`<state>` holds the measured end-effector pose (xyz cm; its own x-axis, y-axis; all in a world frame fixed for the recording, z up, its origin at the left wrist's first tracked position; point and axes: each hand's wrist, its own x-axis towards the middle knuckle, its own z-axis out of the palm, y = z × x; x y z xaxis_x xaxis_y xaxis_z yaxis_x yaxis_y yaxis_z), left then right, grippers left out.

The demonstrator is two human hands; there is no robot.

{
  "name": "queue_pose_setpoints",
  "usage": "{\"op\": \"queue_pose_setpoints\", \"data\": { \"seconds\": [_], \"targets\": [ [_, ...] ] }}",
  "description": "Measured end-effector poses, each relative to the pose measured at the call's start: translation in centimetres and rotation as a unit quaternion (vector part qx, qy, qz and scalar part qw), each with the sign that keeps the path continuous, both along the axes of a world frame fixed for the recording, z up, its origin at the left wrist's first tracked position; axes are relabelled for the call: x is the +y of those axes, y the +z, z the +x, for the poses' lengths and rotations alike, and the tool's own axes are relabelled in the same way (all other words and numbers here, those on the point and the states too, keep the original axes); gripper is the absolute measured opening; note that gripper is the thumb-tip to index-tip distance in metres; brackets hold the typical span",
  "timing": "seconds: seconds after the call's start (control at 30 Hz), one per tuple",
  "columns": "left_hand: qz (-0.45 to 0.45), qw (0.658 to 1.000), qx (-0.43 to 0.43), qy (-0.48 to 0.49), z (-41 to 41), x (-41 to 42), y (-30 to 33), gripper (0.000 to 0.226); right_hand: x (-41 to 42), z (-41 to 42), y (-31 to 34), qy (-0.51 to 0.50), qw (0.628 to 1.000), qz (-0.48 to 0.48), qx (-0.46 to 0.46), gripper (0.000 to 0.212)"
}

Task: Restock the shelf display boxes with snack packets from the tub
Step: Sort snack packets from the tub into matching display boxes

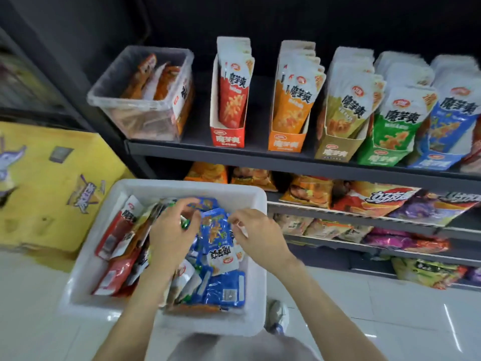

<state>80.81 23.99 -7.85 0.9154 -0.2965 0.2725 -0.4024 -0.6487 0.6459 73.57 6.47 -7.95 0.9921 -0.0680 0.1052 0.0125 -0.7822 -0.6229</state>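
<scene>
Both of your hands are down in the white rectangular plastic tub (86, 259), over the loose heap of glossy foil snack packets (223, 256). Your left hand (171, 235) has its fingers curled around a green-edged packet in the pile; your right hand (256, 234) has thumb and fingertips drawn together at a packet's edge, though whether it truly pinches is hard to tell. These flat pouches will likely be light, limp and slippery, so take each by its sealed top edge rather than its slick face. The blue cardboard display box (432, 160) on the dark shelf (255, 157) suits the blue ones.
</scene>
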Motion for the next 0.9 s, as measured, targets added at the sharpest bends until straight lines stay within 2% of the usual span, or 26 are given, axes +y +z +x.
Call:
{"op": "queue_pose_setpoints", "data": {
  "seconds": [0.07,0.13,0.23,0.33,0.43,0.5,0.6,0.7,0.77,0.8,0.87,0.9],
  "targets": [
    [0.107,0.994,0.027,0.004,0.9,3.2,-2.5,0.025,1.9,1.6,-1.3,0.02,0.996,-0.047,0.07,0.025],
    [0.194,0.979,0.064,-0.002,1.2,5.2,-4.5,0.033,3.5,3.1,-2.6,0.021,0.98,-0.135,0.148,0.033],
    [0.227,0.97,0.084,-0.018,0.6,5.8,-6.1,0.04,4.9,5.1,-4.4,-0.018,0.952,-0.206,0.224,0.037],
    [0.223,0.972,0.061,-0.033,0.2,5.4,-6.4,0.038,5.5,6.3,-5.8,-0.053,0.94,-0.216,0.259,0.043],
    [0.203,0.977,0.06,-0.027,0.4,5.0,-6.2,0.041,5.5,6.5,-6.2,-0.083,0.951,-0.179,0.24,0.04],
    [0.158,0.985,0.052,-0.033,0.7,4.4,-5.8,0.051,5.2,6.1,-5.6,-0.088,0.966,-0.122,0.209,0.034],
    [0.131,0.985,-0.008,-0.112,1.4,3.5,-4.7,0.068,4.6,5.1,-4.0,-0.06,0.987,-0.017,0.147,0.019],
    [0.171,0.967,-0.052,-0.178,2.0,2.6,-2.4,0.053,3.9,3.8,-1.5,-0.014,0.995,0.014,0.099,0.012],
    [0.181,0.968,-0.003,-0.176,2.4,2.1,-0.4,0.036,2.8,2.8,0.4,-0.017,0.997,0.031,0.07,0.009],
    [0.17,0.969,0.038,-0.173,2.5,2.0,0.3,0.037,1.9,2.3,1.2,-0.024,0.997,0.033,0.064,0.008],
    [0.108,0.972,0.109,-0.177,2.5,2.0,1.5,0.04,-0.6,1.1,2.8,-0.045,0.995,0.027,0.081,0.011],
    [0.058,0.973,0.139,-0.174,2.4,1.8,2.1,0.032,-2.0,0.4,3.5,-0.06,0.992,0.05,0.096,0.011]
  ]
}}
